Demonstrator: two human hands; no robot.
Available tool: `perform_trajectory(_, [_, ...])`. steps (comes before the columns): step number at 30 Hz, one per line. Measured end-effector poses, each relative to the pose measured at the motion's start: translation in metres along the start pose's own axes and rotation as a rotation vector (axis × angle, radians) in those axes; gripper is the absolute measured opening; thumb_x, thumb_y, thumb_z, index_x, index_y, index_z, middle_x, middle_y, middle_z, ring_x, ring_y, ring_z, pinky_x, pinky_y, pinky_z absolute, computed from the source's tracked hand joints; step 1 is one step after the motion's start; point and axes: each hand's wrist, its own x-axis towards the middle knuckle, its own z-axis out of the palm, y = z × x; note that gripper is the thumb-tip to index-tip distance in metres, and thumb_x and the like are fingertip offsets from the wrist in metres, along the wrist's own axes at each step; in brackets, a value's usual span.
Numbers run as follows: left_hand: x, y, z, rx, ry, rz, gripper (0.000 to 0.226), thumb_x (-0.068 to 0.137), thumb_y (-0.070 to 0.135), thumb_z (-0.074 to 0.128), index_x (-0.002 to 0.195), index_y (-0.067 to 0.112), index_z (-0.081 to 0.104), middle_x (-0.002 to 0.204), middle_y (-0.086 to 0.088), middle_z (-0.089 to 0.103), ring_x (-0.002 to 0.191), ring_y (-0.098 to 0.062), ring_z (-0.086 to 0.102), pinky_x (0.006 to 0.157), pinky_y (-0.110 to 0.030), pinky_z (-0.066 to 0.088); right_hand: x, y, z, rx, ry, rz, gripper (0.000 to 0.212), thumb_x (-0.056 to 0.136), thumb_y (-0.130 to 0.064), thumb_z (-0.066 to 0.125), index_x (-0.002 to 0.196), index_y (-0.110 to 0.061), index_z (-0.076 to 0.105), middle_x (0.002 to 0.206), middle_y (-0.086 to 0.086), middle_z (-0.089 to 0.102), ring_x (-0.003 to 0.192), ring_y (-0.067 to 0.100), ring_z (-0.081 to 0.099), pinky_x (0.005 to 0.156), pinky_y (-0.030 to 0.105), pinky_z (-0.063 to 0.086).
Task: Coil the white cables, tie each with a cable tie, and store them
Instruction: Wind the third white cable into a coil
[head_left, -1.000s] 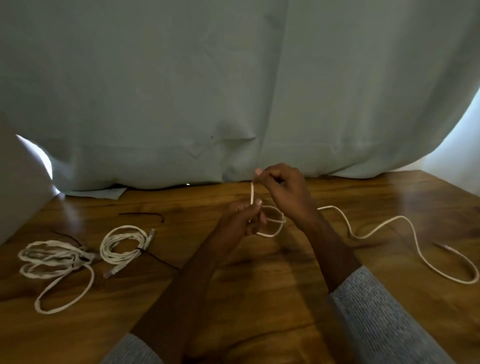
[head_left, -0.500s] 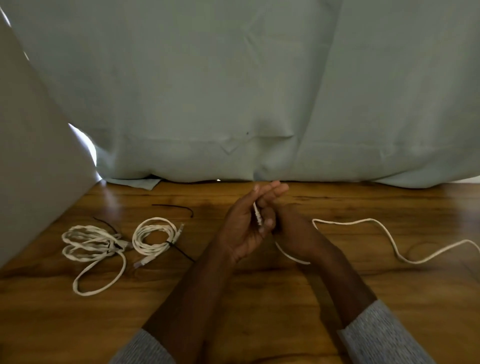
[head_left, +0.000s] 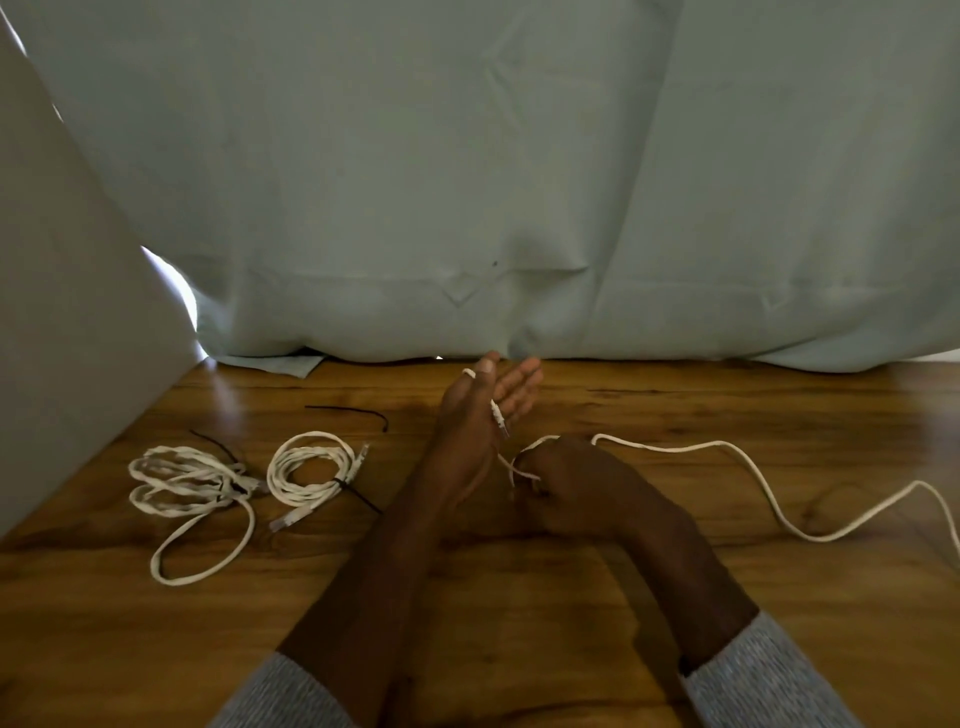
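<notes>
Hands above counter (head_left: 519, 597): left hand (head_left: 478, 421) flat, white cable (head_left: 769, 499) looped over its straight fingers; right hand (head_left: 566, 483) fingers curled, gripping cable

No text, label, brand, number or sign can be read anywhere in the view.
</notes>
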Motion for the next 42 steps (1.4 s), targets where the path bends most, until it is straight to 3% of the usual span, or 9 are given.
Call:
perform_trajectory(5, [-0.004, -0.015, -0.01, 0.81, -0.022, 0.291, 0.029, 0.106, 0.024, 0.043, 0.103, 0.001, 0.061, 0.079, -0.009, 0.065, 0.071, -0.013, 0.065, 0.065, -0.03, 0.054, -0.009, -0.001, -0.017, 0.057, 0.241, -0.028, 0.012, 0.078, -0.038, 0.064, 0.084, -0.028, 0.068, 0.094, -0.017, 0.066, 0.083, 0.01, 0.065, 0.061, 0.027, 0.049])
perform_trajectory(8, [-0.008, -0.015, -0.012, 0.915, -0.091, 0.282, 0.032, 0.107, 0.023, 0.042, 0.086, 0.006, 0.059, 0.064, 0.0, 0.056, 0.051, -0.003, 0.053, 0.052, -0.022, 0.042, -0.017, -0.002, -0.027, 0.106, 0.364, 0.005, 0.012, 0.076, -0.038, 0.079, 0.073, -0.032, 0.069, 0.072, -0.014, 0.065, 0.068, 0.009, 0.063, 0.053, 0.019, 0.037])
perform_trajectory(11, [-0.012, -0.01, -0.016, 0.843, -0.196, 0.035, 0.045, 0.107, 0.036, 0.037, 0.082, 0.005, 0.057, 0.059, -0.007, 0.056, 0.049, -0.015, 0.053, 0.047, -0.026, 0.042, -0.02, 0.006, -0.03, 0.056, 0.412, 0.051, 0.027, 0.071, -0.049, 0.084, 0.064, -0.039, 0.06, 0.062, -0.014, 0.063, 0.057, 0.003, 0.055, 0.051, 0.013, 0.029])
perform_trajectory(13, [-0.017, -0.008, -0.014, 0.809, -0.263, -0.099, 0.052, 0.107, 0.045, 0.032, 0.077, 0.01, 0.057, 0.053, -0.004, 0.052, 0.045, -0.015, 0.045, 0.044, -0.025, 0.033, -0.019, 0.013, -0.031, 0.096, 0.437, 0.051, 0.025, 0.073, -0.055, 0.08, 0.069, -0.038, 0.064, 0.064, -0.016, 0.064, 0.058, 0.0, 0.056, 0.053, 0.021, 0.039])
perform_trajectory(20, [-0.016, -0.004, -0.015, 0.263, -0.581, -0.565, 0.066, 0.097, 0.067, 0.022, 0.074, 0.013, 0.053, 0.043, 0.006, 0.026, 0.033, -0.006, 0.018, 0.036, -0.019, 0.008, -0.015, 0.027, -0.026, 0.47, 0.453, -0.088, 0.011, 0.094, -0.029, 0.067, 0.095, -0.022, 0.076, 0.091, -0.011, 0.075, 0.086, 0.005, 0.069, 0.077, 0.033, 0.054])
perform_trajectory(26, [-0.017, 0.005, -0.019, 0.007, -0.727, -0.592, 0.051, 0.1, 0.054, 0.03, 0.076, 0.013, 0.049, 0.043, 0.009, 0.028, 0.035, -0.007, 0.013, 0.037, -0.02, 0.006, -0.013, 0.018, -0.024, 0.845, 0.269, -0.082, 0.027, 0.103, -0.021, 0.052, 0.089, -0.015, 0.075, 0.093, 0.003, 0.077, 0.091, 0.025, 0.07, 0.086, 0.039, 0.051])
perform_trajectory(32, [-0.017, -0.002, -0.017, -0.104, -0.503, -0.575, 0.042, 0.097, 0.041, 0.043, 0.07, 0.014, 0.058, 0.044, 0.01, 0.029, 0.033, -0.002, 0.023, 0.035, -0.017, 0.012, -0.013, 0.017, -0.023, 0.772, 0.369, 0.024, 0.026, 0.103, -0.021, 0.054, 0.086, -0.025, 0.074, 0.072, -0.017, 0.069, 0.07, -0.003, 0.06, 0.068, 0.02, 0.044])
perform_trajectory(36, [-0.017, -0.003, -0.016, -0.15, -0.506, -0.608, 0.046, 0.099, 0.04, 0.038, 0.068, 0.012, 0.058, 0.042, 0.009, 0.03, 0.031, -0.002, 0.026, 0.035, -0.014, 0.013, -0.016, 0.014, -0.028, 0.857, 0.351, 0.061, 0.025, 0.102, -0.013, 0.054, 0.089, -0.007, 0.074, 0.064, -0.017, 0.067, 0.056, -0.005, 0.058, 0.056, 0.008, 0.04])
perform_trajectory(42, [-0.012, 0.001, -0.021, -0.295, -0.486, -0.49, 0.056, 0.102, 0.036, 0.032, 0.109, -0.004, 0.07, 0.044, 0.007, 0.02, 0.035, -0.005, 0.012, 0.033, -0.018, 0.015, -0.019, 0.02, -0.026, 1.037, 0.226, 0.247, 0.018, 0.103, -0.018, 0.053, 0.101, -0.007, 0.068, 0.052, -0.008, 0.042, 0.039, 0.003, 0.035, 0.04, 0.018, 0.027])
